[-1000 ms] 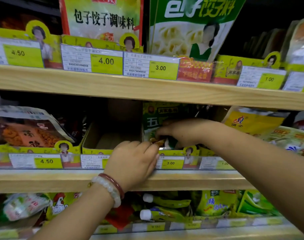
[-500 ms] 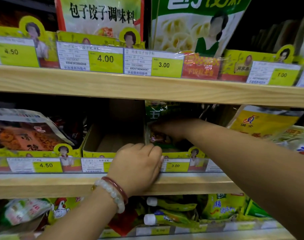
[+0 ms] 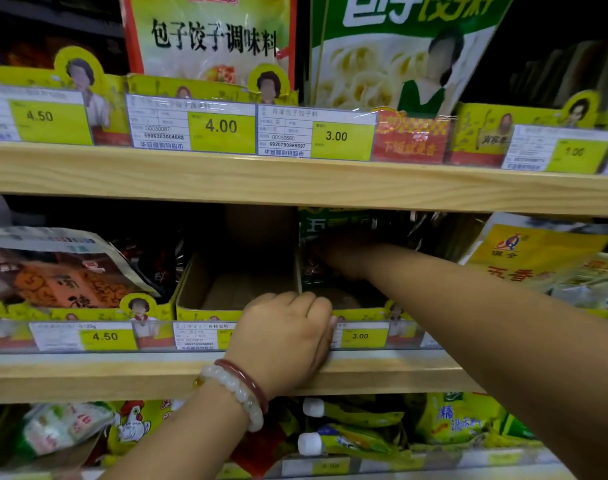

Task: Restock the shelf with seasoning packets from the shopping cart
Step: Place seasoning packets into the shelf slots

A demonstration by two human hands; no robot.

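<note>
Three wooden shelves (image 3: 295, 183) stacked up, full of bags, with yellow price tags along the edges. Up top, two big dumpling seasoning bags, a red-and-white one (image 3: 209, 32) beside a green-and-white one (image 3: 399, 57), over tags reading 4.00 (image 3: 221, 126) and 3.00 (image 3: 336, 136). On the middle shelf, a brown-and-orange snack bag (image 3: 63, 271) at the left, a yellow five-spice bag (image 3: 538, 251) at the right, and between them two cardboard trays side by side. Left tray (image 3: 195, 292) open, with only bare cardboard showing inside. Right tray holding a green seasoning packet (image 3: 330, 226), standing up at the back in the dark. Right hand (image 3: 337, 258) reaching deep into that tray, touching the green packet; too dark to tell if the fingers are curled round it or just pressing. Left hand (image 3: 288, 337) down at the front, fingers curled tight over the front lip where the two trays meet, gripping it, thumb near the shelf edge. On that wrist, a white bead bracelet (image 3: 236, 393) and a red bangle (image 3: 250, 379), touching. Below, yellow squeeze pouches with white caps (image 3: 313, 407) and a rooster bag (image 3: 132, 424).
</note>
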